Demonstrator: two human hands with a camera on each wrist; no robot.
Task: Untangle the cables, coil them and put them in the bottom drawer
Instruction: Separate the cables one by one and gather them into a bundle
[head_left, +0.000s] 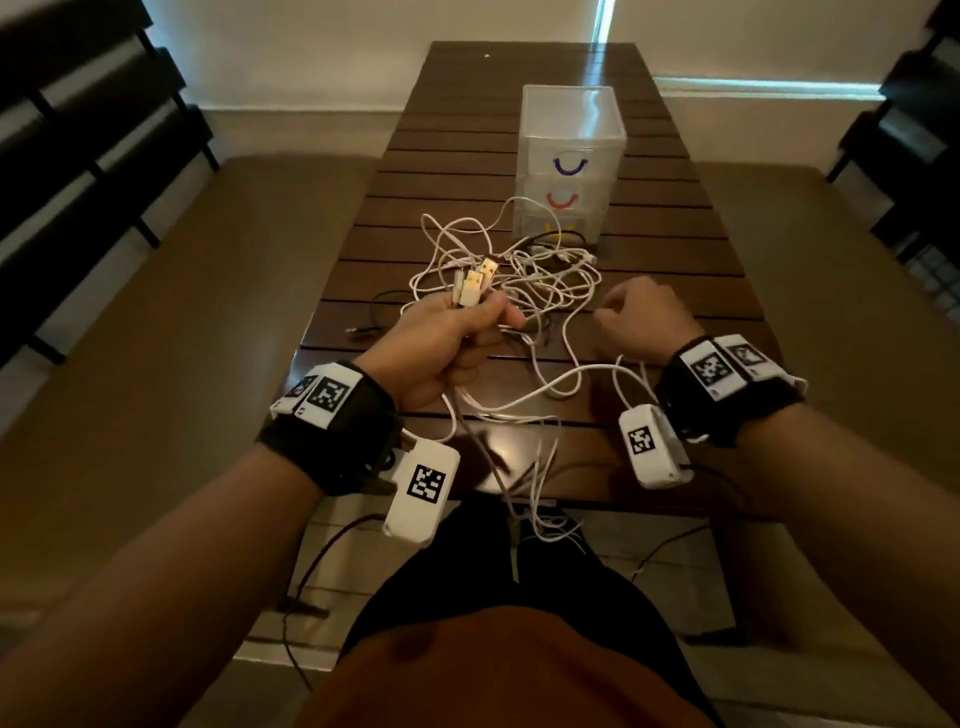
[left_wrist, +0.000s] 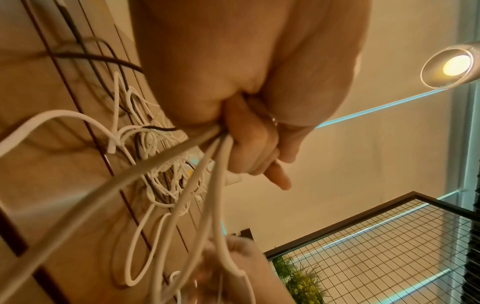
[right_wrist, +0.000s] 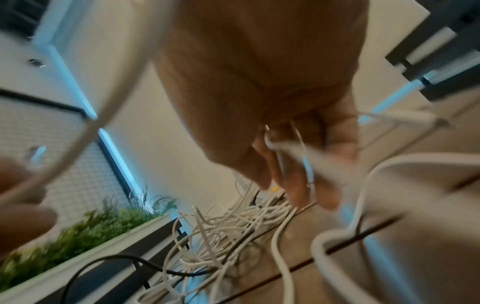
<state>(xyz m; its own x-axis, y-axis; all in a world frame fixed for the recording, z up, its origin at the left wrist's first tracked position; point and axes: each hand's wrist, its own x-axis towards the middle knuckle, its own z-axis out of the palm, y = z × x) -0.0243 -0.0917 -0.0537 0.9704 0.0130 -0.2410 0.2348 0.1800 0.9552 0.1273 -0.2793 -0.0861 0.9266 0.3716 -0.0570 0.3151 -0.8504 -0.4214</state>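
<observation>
A tangle of white cables (head_left: 524, 275) lies mid-table in front of a translucent three-drawer unit (head_left: 569, 150). Its bottom drawer (head_left: 558, 224), the one with the yellow handle, is closed. My left hand (head_left: 441, 343) grips a bundle of several white cables, and their USB plugs (head_left: 474, 285) stick up above my fist. The left wrist view shows the strands (left_wrist: 207, 168) running out under my curled fingers (left_wrist: 249, 148). My right hand (head_left: 639, 317) is to the right of the tangle with its fingers curled. In the blurred right wrist view it pinches a white cable end (right_wrist: 291, 152).
The dark slatted table (head_left: 675, 270) carries a black cable (head_left: 371, 325) at its left side. White strands (head_left: 540, 499) hang over the near edge toward my lap. Black slatted furniture (head_left: 78, 156) stands left and right of the table.
</observation>
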